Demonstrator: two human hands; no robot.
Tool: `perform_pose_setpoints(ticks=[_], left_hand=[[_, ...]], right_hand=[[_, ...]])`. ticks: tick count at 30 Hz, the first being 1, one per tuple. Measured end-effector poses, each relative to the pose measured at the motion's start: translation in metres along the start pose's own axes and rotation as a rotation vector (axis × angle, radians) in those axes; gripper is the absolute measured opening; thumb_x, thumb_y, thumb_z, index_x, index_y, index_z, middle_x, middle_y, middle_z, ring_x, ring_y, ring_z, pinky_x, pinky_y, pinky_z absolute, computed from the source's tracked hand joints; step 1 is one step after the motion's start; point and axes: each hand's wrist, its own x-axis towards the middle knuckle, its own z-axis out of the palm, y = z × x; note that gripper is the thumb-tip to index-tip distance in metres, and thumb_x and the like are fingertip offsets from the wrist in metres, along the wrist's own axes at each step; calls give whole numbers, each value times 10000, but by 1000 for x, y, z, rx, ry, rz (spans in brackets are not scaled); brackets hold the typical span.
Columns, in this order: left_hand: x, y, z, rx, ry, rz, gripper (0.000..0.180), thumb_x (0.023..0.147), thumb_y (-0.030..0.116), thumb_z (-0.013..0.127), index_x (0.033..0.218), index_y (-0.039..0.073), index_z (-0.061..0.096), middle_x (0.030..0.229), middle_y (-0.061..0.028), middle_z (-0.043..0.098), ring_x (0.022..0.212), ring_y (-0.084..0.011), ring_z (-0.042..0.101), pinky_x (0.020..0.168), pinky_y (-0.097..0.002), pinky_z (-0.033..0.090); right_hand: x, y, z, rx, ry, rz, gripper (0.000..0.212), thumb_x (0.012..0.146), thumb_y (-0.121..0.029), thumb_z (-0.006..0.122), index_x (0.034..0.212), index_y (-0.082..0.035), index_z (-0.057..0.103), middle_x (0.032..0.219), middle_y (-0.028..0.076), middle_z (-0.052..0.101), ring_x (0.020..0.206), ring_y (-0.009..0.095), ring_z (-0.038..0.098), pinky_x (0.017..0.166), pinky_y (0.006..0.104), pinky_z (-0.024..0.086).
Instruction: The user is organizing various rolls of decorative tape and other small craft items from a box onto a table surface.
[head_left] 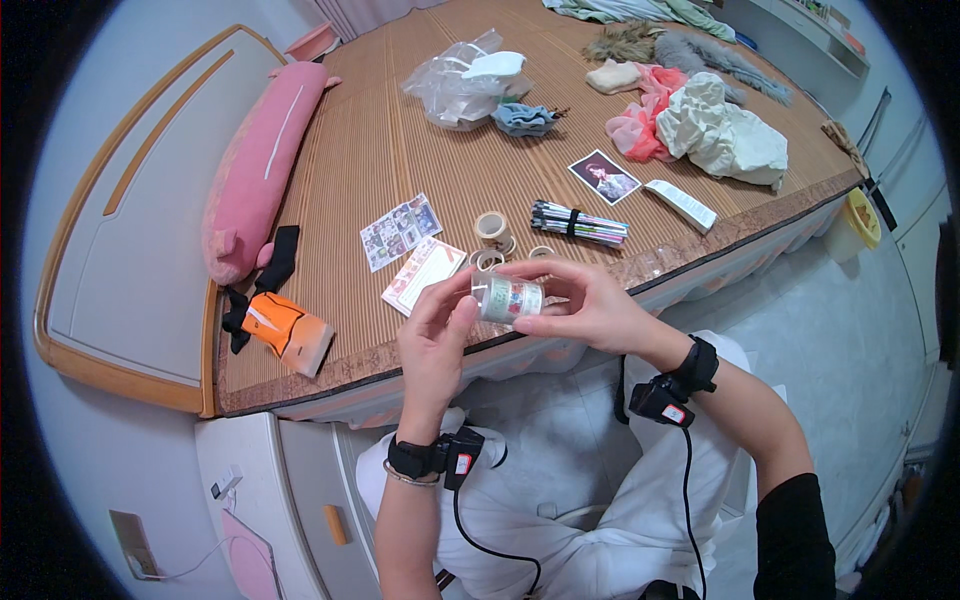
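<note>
Between my two hands is a short stack of patterned washi tape rolls [508, 299], held sideways over the bed's front edge. My left hand [436, 335] grips its left end with curled fingers. The thumb and fingers of my right hand [588, 305] close round its right end. Just beyond my fingers, more tape rolls [492, 231] rest on the brown bed mat [360, 160]. Left of them lie a pink-bordered notepad [420, 278] and a sticker sheet [400, 232]. A bundle of pens [578, 223] tied with a black band lies to the right.
A photo card [604, 178] and a white box-like item [682, 206] lie beyond the pens. An orange pack [285, 328] and a long pink plush [265, 170] sit left. Further back are a clear plastic bag [450, 85] and white cloth [725, 130]. A bedside cabinet [310, 490] stands lower left.
</note>
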Motion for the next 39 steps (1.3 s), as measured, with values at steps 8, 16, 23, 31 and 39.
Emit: perform_pose_setpoints(ticks=[8,16,23,31,39], left_hand=[[-1,-4,5,-134,109,-42,312,939,122,603,1208,-35,582,1162,-96,618,1081,-152,568,963,-298,435],[-2,-8,6,-139,122,-62,318,964,181,568,1209,-22,585,1164,-88,608,1064,-143,574,923,-284,471],[1,-11,8,-192,127,-98,325,981,213,539,1210,-14,579,1169,-77,597,1063,-134,577,900,-259,485],[1,-1,9,-101,98,-85,328,940,155,606,1210,-29,587,1157,-97,624,1058,-149,586,935,-299,463],[-2,-9,11,-191,153,-113,318,931,127,618,1201,-38,590,1147,-104,628,1052,-146,587,926,-285,466]], right_hand=[[1,1,1,-117,22,-156,490,835,-130,724,1302,-126,574,1168,58,531,1042,148,581,877,277,528],[-1,-2,3,-179,41,-150,482,839,-120,712,1301,-149,580,1155,56,522,1066,144,560,886,276,534],[-3,-1,6,-261,50,-181,523,842,-90,705,1338,-125,543,1180,55,492,1094,150,548,891,290,523],[-2,0,1,-176,106,-160,496,848,-126,703,1320,-111,551,1177,89,542,1062,178,590,870,306,549],[-2,-3,6,-257,114,-216,497,827,-107,717,1302,-115,569,1166,78,537,1062,171,583,858,305,555]])
